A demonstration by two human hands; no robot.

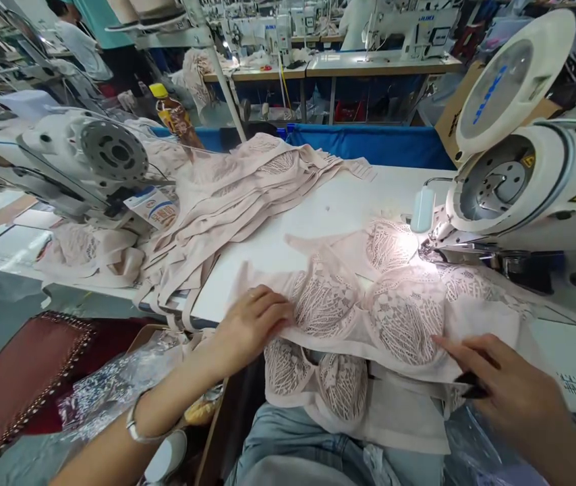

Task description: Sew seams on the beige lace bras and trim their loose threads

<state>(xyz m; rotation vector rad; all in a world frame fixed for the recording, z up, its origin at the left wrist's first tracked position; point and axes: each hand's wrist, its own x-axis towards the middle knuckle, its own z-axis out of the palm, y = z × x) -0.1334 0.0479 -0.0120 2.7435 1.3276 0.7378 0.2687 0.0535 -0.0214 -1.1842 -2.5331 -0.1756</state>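
A pale pink lace bra (404,317) lies spread over the white table's front edge, its two cups facing up. At its left side, my left hand (255,320) has its fingers closed on the band fabric. My right hand (508,381) is curled round a small dark tool (471,386), whose kind is mostly hidden by the fingers; the index fingertip touches the right cup's edge. Another lace bra (341,385) hangs below, over my lap. Behind, a further lace piece (389,246) lies under the lit needle area of the sewing machine (515,196).
A heap of pink bras (247,182) covers the table's left middle. Beyond it stand a second machine (90,155) and a drink bottle (174,118). A brown studded cushion (30,378) is at lower left. People and more machines are in the background.
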